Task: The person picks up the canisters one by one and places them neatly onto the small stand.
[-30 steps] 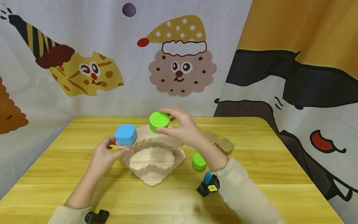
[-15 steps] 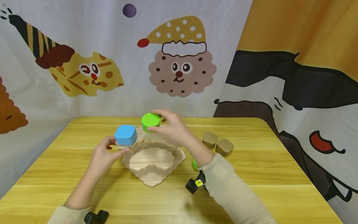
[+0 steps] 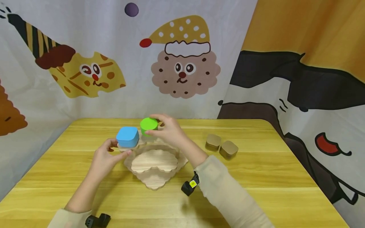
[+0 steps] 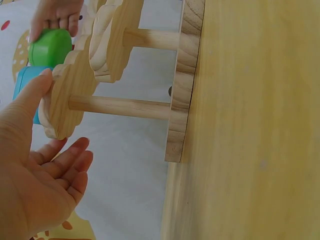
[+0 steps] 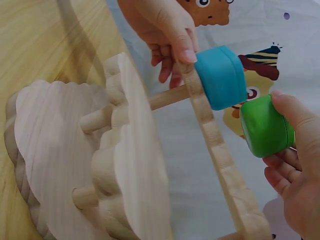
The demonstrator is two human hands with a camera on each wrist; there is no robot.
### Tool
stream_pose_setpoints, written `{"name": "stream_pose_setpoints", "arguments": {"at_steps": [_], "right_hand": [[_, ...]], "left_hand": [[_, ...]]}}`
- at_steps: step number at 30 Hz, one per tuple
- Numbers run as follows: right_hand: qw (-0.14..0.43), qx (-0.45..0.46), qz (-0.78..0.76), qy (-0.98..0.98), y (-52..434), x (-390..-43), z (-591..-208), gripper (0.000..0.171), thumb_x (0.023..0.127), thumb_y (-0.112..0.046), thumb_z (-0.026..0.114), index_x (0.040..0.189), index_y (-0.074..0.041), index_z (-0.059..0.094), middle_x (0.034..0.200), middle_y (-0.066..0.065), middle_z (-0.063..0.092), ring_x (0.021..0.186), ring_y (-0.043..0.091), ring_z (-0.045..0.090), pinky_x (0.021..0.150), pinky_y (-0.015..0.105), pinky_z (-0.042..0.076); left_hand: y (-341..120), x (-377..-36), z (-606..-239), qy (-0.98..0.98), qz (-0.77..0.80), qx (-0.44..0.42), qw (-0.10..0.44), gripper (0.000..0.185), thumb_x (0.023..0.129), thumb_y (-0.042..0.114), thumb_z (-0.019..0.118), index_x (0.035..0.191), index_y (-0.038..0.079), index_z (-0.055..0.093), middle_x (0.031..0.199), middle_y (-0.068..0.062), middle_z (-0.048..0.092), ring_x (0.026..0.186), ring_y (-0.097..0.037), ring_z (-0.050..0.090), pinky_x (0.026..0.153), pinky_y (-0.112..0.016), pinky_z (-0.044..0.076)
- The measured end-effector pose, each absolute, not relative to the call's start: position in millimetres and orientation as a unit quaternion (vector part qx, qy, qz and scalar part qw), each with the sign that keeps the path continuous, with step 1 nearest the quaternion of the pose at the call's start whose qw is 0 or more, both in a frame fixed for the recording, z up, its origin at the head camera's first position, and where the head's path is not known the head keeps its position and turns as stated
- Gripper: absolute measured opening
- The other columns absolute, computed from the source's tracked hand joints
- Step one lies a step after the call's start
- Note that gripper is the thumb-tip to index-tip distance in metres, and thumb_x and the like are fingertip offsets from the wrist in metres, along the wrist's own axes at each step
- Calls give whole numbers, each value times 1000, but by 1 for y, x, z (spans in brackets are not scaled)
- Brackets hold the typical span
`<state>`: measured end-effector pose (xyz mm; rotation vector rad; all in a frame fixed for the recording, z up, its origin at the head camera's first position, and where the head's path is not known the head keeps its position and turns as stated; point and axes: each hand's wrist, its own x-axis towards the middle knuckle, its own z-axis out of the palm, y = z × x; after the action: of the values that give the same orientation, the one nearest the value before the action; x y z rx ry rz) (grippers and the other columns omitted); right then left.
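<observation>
The green round block, pinched in the right hand, has been carried leftward and lowered beside the blue block on the wooden stand's top tier, whose edge is touched by the left hand's relaxed thumb.

**Background items, head view**

I see two tan rounded-square blocks side by side, touching, on the yellow wooden table. Cartoon curtain behind: cookie face in spotted hat, cheese figure. Orange-black printed cloth on the right.
</observation>
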<state>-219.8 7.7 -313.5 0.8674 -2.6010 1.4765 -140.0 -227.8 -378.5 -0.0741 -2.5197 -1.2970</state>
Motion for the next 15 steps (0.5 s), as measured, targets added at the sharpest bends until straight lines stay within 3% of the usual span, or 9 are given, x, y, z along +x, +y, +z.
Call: {"name": "stream_pose_setpoints", "arguments": {"at_steps": [8,15], "right_hand": [[9,282,472,-835,1,-224,-325,64,79,-31,79,134,-9,55,126,3,57,94,16,58,76,21,50],[5,284,456,-843,-1,-225,-329,63,80,-34,78,134,-13,55,129,2,55,95,13,58,76,21,49]], "left_hand": [[-228,-140,-377,-880,-451,-25,149,62,80,31,80,120,-9,53,112,-22,58,105,-33,50,89,-49,37],[-228,-140,-377,-878,-454,-26,149,61,80,30,80,119,-9,53,112,-23,58,106,-34,50,90,-49,37]]}}
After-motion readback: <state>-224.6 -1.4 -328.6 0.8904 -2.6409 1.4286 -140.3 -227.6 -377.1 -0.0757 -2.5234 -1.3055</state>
